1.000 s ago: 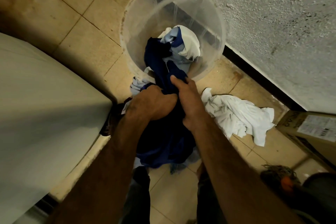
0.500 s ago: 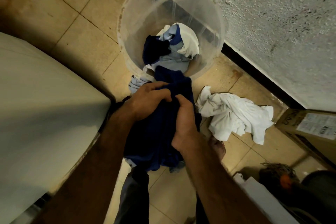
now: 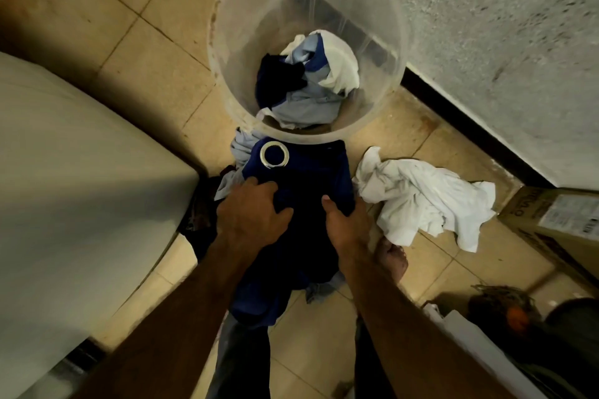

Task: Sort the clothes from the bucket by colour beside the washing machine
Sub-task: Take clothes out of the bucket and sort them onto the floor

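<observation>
A clear plastic bucket [image 3: 223, 74] stands on the tiled floor by the wall, holding a dark navy piece [image 3: 275, 81], a light blue garment [image 3: 308, 104] and a white piece [image 3: 340, 65]. In front of the bucket I hold a dark blue cloth [image 3: 304, 178] with a metal ring eyelet [image 3: 275, 155] near its top. My left hand [image 3: 252, 214] grips its left side and my right hand [image 3: 346, 223] grips its right side. The cloth hangs down over darker and light blue clothes on the floor. A crumpled white garment [image 3: 421, 197] lies on the floor to the right.
The washing machine [image 3: 81, 188] fills the left side. A rough wall [image 3: 502, 42] with a dark skirting runs at the right. A cardboard box [image 3: 557, 220] stands at the right edge, with dark items and a white bag below it. My bare foot [image 3: 392, 259] is by the white garment.
The dark blue cloth has come fully out of the bucket and down toward me. Both hands shifted along it and its ring eyelet now shows.
</observation>
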A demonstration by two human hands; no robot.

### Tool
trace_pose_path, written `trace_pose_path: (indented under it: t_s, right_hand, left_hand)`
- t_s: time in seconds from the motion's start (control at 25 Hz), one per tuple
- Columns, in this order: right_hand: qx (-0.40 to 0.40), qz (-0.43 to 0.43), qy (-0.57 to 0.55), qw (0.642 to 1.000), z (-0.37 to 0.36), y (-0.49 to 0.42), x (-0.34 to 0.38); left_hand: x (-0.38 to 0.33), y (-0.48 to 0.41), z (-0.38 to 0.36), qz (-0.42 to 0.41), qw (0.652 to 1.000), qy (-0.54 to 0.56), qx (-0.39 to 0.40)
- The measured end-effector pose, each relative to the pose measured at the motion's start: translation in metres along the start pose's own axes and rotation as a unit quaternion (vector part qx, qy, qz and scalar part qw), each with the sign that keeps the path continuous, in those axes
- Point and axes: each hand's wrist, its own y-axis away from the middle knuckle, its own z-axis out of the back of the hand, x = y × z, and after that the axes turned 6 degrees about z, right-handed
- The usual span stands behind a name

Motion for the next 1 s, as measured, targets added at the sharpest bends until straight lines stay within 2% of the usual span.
trace_pose_path:
  t_s: [0.12, 0.24, 0.32, 0.48, 0.64, 0.72, 0.76, 0.8, 0.88, 0.92, 0.96, 1.0]
  right_hand:
    - [0.099, -0.061, 0.044, 0.992, -0.006, -0.019, -0.032]
    - [0.156, -0.047, -0.009, 0.987, -0.022, -0.035, -0.038]
    - [0.167, -0.012, -0.023, 0.986, -0.036, -0.048, -0.037]
    - [0.221, 0.042, -0.022, 0.974, -0.068, -0.062, -0.042]
    - [0.338, 0.049, -0.001, 0.940, -0.097, -0.042, -0.045]
    - [0.374, 0.059, 0.049, 0.924, -0.100, -0.035, -0.043]
    - [0.359, 0.099, 0.095, 0.923, -0.097, -0.029, -0.040]
    - [0.309, 0.147, 0.134, 0.930, -0.090, -0.023, -0.035]
    - [0.105, 0.209, 0.167, 0.958, -0.065, -0.023, -0.025]
    - [0.017, 0.199, 0.162, 0.966, -0.054, -0.031, -0.022]
    - [-0.022, 0.157, 0.154, 0.975, -0.045, -0.045, -0.023]
    - [-0.009, 0.087, 0.159, 0.983, -0.040, -0.059, -0.026]
  left_hand:
    - [0.003, -0.014, -0.054, -0.053, 0.993, -0.092, -0.045]
    - [0.001, -0.037, -0.094, -0.116, 0.987, -0.100, -0.051]
    - [0.001, -0.050, -0.109, -0.123, 0.985, -0.108, -0.054]
    - [0.013, -0.074, -0.127, -0.088, 0.991, -0.101, -0.030]
    - [0.045, -0.081, -0.135, -0.013, 0.989, -0.133, 0.057]
    - [0.057, -0.075, -0.131, 0.025, 0.983, -0.150, 0.101]
    - [0.062, -0.071, -0.127, 0.040, 0.981, -0.153, 0.111]
    - [0.064, -0.067, -0.121, 0.050, 0.980, -0.151, 0.116]
    - [0.056, -0.059, -0.111, 0.059, 0.986, -0.130, 0.089]
    - [0.050, -0.053, -0.107, 0.059, 0.991, -0.112, 0.047]
    - [0.042, -0.050, -0.104, 0.055, 0.994, -0.096, -0.007]
    - [0.035, -0.049, -0.102, 0.043, 0.994, -0.077, -0.062]
